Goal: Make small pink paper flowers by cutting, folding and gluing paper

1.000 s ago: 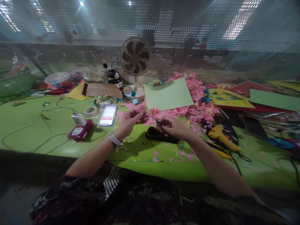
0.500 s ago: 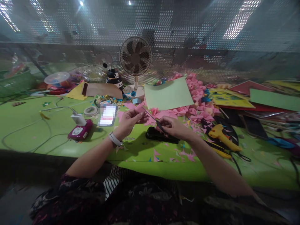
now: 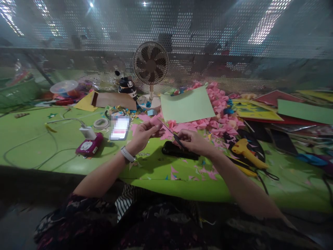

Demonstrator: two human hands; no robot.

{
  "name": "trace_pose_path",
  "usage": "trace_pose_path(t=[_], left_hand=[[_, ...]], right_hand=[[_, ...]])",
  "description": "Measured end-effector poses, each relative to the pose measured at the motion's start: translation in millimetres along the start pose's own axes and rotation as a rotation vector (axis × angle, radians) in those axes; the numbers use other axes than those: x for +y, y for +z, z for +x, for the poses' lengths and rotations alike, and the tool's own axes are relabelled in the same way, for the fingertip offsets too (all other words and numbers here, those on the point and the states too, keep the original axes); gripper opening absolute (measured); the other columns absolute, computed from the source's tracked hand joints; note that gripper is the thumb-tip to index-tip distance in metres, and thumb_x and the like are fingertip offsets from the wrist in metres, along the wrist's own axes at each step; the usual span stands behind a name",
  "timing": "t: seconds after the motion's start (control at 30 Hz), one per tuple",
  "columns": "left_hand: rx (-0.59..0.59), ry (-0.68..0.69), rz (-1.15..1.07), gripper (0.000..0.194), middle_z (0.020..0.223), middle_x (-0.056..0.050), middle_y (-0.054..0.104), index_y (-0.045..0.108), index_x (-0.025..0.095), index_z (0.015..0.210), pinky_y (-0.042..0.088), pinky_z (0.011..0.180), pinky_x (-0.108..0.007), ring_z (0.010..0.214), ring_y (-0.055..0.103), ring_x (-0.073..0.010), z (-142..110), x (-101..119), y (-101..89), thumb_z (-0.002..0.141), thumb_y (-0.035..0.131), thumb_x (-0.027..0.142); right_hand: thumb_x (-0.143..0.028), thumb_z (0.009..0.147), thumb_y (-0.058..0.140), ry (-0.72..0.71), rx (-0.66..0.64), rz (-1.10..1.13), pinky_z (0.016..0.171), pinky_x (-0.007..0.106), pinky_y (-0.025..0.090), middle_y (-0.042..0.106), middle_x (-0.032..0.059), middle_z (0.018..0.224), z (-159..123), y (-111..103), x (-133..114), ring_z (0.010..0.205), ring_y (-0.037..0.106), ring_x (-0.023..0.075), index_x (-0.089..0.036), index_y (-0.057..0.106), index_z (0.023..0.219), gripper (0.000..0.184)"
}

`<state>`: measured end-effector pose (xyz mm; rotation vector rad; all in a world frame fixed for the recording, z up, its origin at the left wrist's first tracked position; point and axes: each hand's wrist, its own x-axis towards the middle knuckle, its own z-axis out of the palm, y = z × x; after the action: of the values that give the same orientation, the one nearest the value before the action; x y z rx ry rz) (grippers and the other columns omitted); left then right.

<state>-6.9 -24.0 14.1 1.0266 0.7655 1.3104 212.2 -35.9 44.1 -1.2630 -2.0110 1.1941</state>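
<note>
My left hand [image 3: 145, 134], with a white watch band on its wrist, pinches a small piece of pink paper [image 3: 155, 121] above the green tabletop. Closed around dark-handled scissors [image 3: 177, 139] is my right hand [image 3: 193, 141]; the blades point up and left to the pink paper's edge. Whether the blades are parted I cannot tell. A black stapler-like object [image 3: 171, 150] lies below my right hand, partly covered by it. Pink paper scraps [image 3: 208, 172] are scattered near the table's front edge. Behind my hands a pale green sheet [image 3: 187, 106] rests against a heap of pink paper flowers [image 3: 218, 107].
A lit phone [image 3: 119, 128], a roll of tape [image 3: 101, 123] and a purple power adapter [image 3: 90, 145] with cables are on the left. A fan [image 3: 151, 64] stands at the back. On the right lie a yellow glue gun [image 3: 249, 153] and stacked coloured sheets [image 3: 304, 110].
Almost nothing differs. Both hands keep the same hold on the pink paper and the scissors; the whole view has shifted very slightly.
</note>
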Motion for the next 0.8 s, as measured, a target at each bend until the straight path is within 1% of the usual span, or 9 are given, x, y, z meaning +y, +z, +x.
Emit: trace_pose_path(t=[0.27,0.4,0.47,0.57,0.63,0.8], left_hand=[[0.0,0.0,0.005,0.042,0.07,-0.003,0.072,0.066,0.013,0.076,0.057,0.065,-0.024,0.065,0.072,-0.0145,-0.3,0.7,-0.8,0.057,0.091,0.041],[-0.023,-0.005,0.052,0.04,0.079,-0.005,0.074,0.065,0.014,0.081,0.058,0.066,-0.026,0.073,0.074,-0.0185,-0.6,0.4,-3.3,0.064,0.086,0.043],[-0.016,0.002,0.06,0.04,0.082,-0.005,0.074,0.063,0.015,0.082,0.058,0.064,-0.027,0.075,0.075,-0.0194,-0.1,0.4,-4.6,0.066,0.084,0.045],[0.026,0.036,0.06,0.042,0.079,-0.002,0.071,0.062,0.015,0.08,0.058,0.063,-0.026,0.068,0.073,-0.0158,1.2,0.8,-5.7,0.066,0.083,0.049],[0.043,0.049,0.076,0.043,0.075,0.0,0.069,0.062,0.015,0.077,0.059,0.062,-0.025,0.064,0.071,-0.0137,2.0,1.2,-5.4,0.065,0.083,0.051],[0.027,0.064,0.113,0.045,0.069,0.001,0.065,0.06,0.015,0.074,0.059,0.063,-0.026,0.064,0.07,-0.014,2.1,1.2,-3.7,0.065,0.084,0.052]], right_hand=[[-0.056,0.068,0.076,0.01,-0.006,0.048,0.057,0.027,0.043,0.062,0.0001,0.072,0.2,-0.7,4.7,0.062,0.055,0.0126,-0.017,0.059,0.08,0.044],[-0.055,0.068,0.077,0.015,-0.007,0.074,0.055,0.026,0.044,0.061,-0.0002,0.071,0.4,-1.2,4.8,0.06,0.055,0.012,-0.018,0.058,0.079,0.043],[-0.056,0.067,0.078,0.016,0.0,0.09,0.055,0.026,0.044,0.062,-0.0002,0.071,0.5,-1.4,4.4,0.06,0.055,0.0118,-0.018,0.058,0.079,0.044],[-0.057,0.064,0.08,0.031,0.001,0.095,0.054,0.026,0.044,0.062,-0.0007,0.07,0.6,-1.7,4.3,0.059,0.056,0.0114,-0.018,0.058,0.078,0.047],[-0.057,0.064,0.08,0.047,-0.005,0.086,0.054,0.026,0.043,0.063,-0.0009,0.069,0.4,-1.8,4.8,0.058,0.056,0.0114,-0.018,0.059,0.078,0.047],[-0.055,0.066,0.08,0.045,-0.01,0.08,0.052,0.026,0.042,0.063,-0.0005,0.069,0.5,-0.9,7.5,0.057,0.056,0.0118,-0.018,0.059,0.08,0.045]])
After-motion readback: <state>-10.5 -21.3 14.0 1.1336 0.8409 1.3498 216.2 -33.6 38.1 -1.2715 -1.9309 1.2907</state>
